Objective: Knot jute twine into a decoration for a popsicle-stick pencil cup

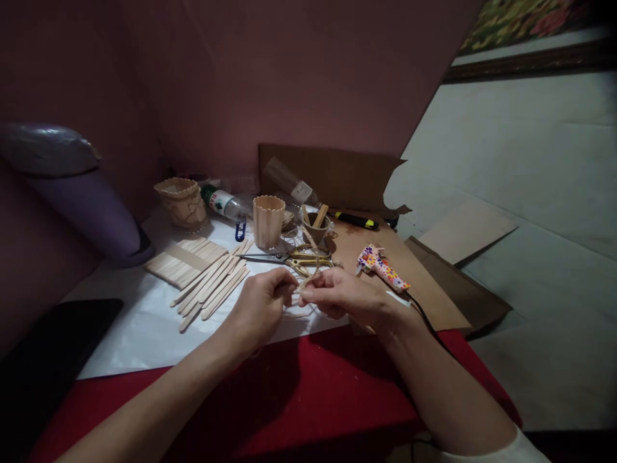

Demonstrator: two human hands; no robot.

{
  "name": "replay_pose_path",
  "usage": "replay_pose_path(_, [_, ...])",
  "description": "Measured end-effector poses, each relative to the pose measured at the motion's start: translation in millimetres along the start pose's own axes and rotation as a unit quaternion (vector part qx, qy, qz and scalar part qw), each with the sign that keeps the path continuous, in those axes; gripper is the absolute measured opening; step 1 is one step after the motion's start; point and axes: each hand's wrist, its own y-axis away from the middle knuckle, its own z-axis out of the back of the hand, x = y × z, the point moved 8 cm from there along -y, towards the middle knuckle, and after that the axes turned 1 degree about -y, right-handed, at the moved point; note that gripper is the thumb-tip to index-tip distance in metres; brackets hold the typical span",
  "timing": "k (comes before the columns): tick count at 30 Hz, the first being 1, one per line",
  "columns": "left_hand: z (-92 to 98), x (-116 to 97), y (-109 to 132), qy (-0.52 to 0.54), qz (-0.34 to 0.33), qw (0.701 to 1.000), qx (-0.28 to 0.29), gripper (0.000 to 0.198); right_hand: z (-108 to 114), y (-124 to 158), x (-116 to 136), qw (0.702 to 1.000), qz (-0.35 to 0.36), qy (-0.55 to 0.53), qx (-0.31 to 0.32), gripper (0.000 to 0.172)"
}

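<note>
Close together above the front of the table, my left hand [265,302] and my right hand [344,294] are both closed in a pinch on a strand of twine [313,273]. Some of the twine rises in a loop above my right fingers. Just beyond it lie gold-handled scissors [308,257], their blades pointing left. Behind the scissors stands a cup made of wooden sticks [268,222]. Loose wooden craft sticks [209,286] are spread to the left of my left hand, beside a banded bundle of sticks [186,260].
A flower-patterned glue gun [383,267] lies on cardboard [434,292] at the right, its cord running forward. Behind are a twine-trimmed pot [182,204], a green-labelled bottle [226,204], a small pot with sticks [315,225] and a yellow-black cutter [355,220]. A purple object [91,206] leans at the left.
</note>
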Motion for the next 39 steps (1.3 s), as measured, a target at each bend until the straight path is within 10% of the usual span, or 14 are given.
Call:
replay_pose_path(11, [12.1,-30,12,-0.293,-0.159,0.934,-0.129,0.015,9,-6,-9,0.997,-0.013,-0.019,-0.078,0.022])
replay_pose_path(21, [-18.7,-32,24,-0.378,-0.228,0.896,-0.052,0.017,19,-10,-12,0.991,-0.005,-0.083,-0.109,0.026])
replay_pose_path(29, [-23.8,-7,15,-0.181,-0.055,0.980,0.056,0.026,13,-9,-1,0.973,0.029,-0.221,-0.062,0.026])
replay_pose_path(34, [-31.1,11,17,-0.136,0.056,0.977,0.156,0.052,28,-5,5,0.958,0.050,-0.260,-0.106,0.038])
replay_pose_path(39, [-3.6,6,9,-0.332,0.058,0.940,0.057,0.037,34,-1,11,0.963,0.069,-0.229,-0.126,0.036])
